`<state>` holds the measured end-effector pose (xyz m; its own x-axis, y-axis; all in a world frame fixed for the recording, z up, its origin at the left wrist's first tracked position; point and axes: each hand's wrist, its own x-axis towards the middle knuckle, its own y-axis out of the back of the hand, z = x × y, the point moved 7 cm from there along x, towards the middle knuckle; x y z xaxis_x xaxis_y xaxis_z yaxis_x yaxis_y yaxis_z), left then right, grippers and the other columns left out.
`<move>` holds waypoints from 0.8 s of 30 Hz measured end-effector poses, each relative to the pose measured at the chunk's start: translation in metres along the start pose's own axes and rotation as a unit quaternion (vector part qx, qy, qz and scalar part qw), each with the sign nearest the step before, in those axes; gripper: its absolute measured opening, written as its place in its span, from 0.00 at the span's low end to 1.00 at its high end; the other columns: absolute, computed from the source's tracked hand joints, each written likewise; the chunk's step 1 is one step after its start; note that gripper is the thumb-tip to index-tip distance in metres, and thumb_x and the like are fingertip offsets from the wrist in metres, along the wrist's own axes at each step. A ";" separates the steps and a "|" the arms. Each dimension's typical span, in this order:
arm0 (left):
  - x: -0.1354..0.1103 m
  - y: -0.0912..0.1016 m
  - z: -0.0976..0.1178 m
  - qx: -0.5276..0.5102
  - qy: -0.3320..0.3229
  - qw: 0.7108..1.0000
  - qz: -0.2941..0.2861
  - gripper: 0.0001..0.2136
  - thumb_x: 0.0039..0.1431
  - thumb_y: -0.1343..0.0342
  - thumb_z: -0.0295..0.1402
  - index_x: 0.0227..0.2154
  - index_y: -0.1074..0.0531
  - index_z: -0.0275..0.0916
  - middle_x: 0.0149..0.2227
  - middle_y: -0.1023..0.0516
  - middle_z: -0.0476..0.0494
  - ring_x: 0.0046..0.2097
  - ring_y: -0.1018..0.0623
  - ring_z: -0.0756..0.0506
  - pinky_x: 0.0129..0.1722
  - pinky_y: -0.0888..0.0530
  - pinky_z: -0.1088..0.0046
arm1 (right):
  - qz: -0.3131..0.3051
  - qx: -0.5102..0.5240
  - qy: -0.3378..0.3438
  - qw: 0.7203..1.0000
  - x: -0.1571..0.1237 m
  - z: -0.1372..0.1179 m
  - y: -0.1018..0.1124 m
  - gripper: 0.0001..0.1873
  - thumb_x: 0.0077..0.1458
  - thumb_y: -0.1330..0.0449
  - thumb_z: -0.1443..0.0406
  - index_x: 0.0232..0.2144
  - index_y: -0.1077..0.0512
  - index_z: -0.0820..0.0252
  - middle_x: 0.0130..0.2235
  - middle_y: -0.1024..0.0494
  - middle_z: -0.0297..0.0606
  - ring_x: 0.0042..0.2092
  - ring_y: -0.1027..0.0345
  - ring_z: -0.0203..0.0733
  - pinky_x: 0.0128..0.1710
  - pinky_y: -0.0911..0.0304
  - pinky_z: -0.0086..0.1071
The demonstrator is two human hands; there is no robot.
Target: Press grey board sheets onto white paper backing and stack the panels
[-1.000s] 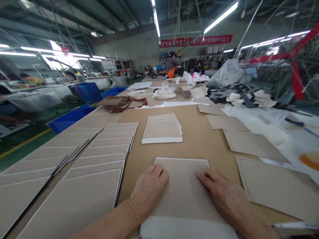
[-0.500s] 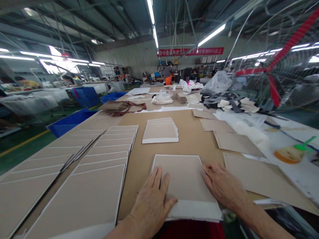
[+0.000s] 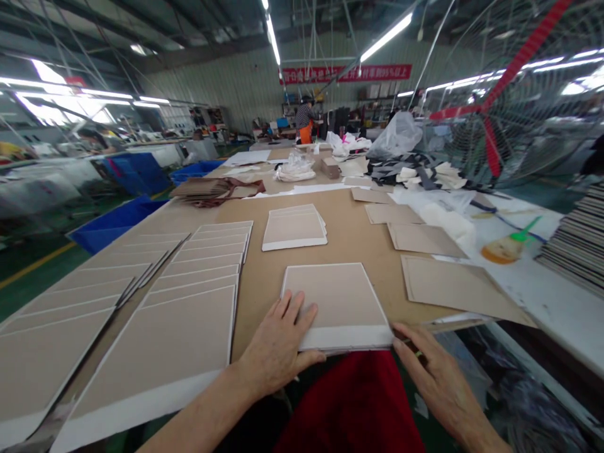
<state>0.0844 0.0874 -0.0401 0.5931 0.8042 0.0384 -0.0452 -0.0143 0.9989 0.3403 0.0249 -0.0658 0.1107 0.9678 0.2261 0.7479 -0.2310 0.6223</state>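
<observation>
A beige panel with a white near strip [image 3: 336, 299] lies close to the table's near edge, on top of at least one more sheet. My left hand [image 3: 278, 340] rests flat over its left side, fingers stretched out and thumb along the near edge. At the near right corner is my right hand [image 3: 436, 371], its fingertips at or just beside the corner. Its index finger and thumb are apart, and I see nothing held between them. The remaining right fingers are partly hidden.
A small stack of similar panels [image 3: 295, 228] lies farther up. Overlapping rows of larger panels [image 3: 189, 327] cover the left side. Beige sheets [image 3: 453, 283] run along the right, near a glue bottle [image 3: 507, 247]. A fan [image 3: 488, 107] stands at the right; a person [image 3: 306, 119] is far back.
My right hand has slid down the panel's right edge to its near corner and beyond the table edge. My left hand stays on the panel. The camera view has shifted.
</observation>
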 end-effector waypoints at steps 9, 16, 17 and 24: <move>-0.003 0.006 0.004 0.008 -0.005 1.000 -0.008 0.34 0.60 0.50 0.55 0.63 0.41 0.42 0.67 0.45 0.31 0.67 0.47 0.30 0.64 0.43 0.49 | -0.026 0.021 0.006 0.999 0.002 -0.002 -0.008 0.20 0.66 0.52 0.54 0.44 0.25 0.56 0.41 0.25 0.40 0.45 0.30 0.45 0.46 0.36 0.36; -0.007 -0.011 0.004 0.054 -0.002 0.997 0.047 0.34 0.60 0.52 0.56 0.64 0.41 0.41 0.67 0.45 0.29 0.68 0.49 0.27 0.63 0.44 0.46 | -0.008 0.066 -0.024 0.997 0.002 -0.004 -0.011 0.19 0.64 0.50 0.53 0.40 0.24 0.58 0.38 0.27 0.40 0.43 0.32 0.46 0.45 0.38 0.36; -0.007 -0.012 0.004 0.057 -0.004 0.997 0.052 0.35 0.59 0.52 0.57 0.64 0.41 0.42 0.67 0.45 0.29 0.67 0.49 0.27 0.63 0.44 0.46 | -0.017 0.085 -0.032 0.996 0.003 -0.005 -0.013 0.20 0.64 0.50 0.53 0.37 0.24 0.57 0.38 0.28 0.39 0.42 0.32 0.45 0.43 0.38 0.35; -0.007 -0.012 0.003 0.056 -0.005 0.997 0.058 0.36 0.58 0.54 0.59 0.63 0.40 0.41 0.66 0.44 0.28 0.67 0.47 0.26 0.62 0.41 0.46 | -0.009 0.146 -0.091 0.985 0.003 0.003 -0.015 0.19 0.60 0.46 0.49 0.40 0.24 0.54 0.43 0.26 0.38 0.46 0.32 0.46 0.45 0.38 0.34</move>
<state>0.0829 0.0807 -0.0520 0.5971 0.7874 0.1535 -0.0235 -0.1741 0.9845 0.3311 0.0317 -0.0766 0.1903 0.9797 0.0626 0.9043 -0.1997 0.3772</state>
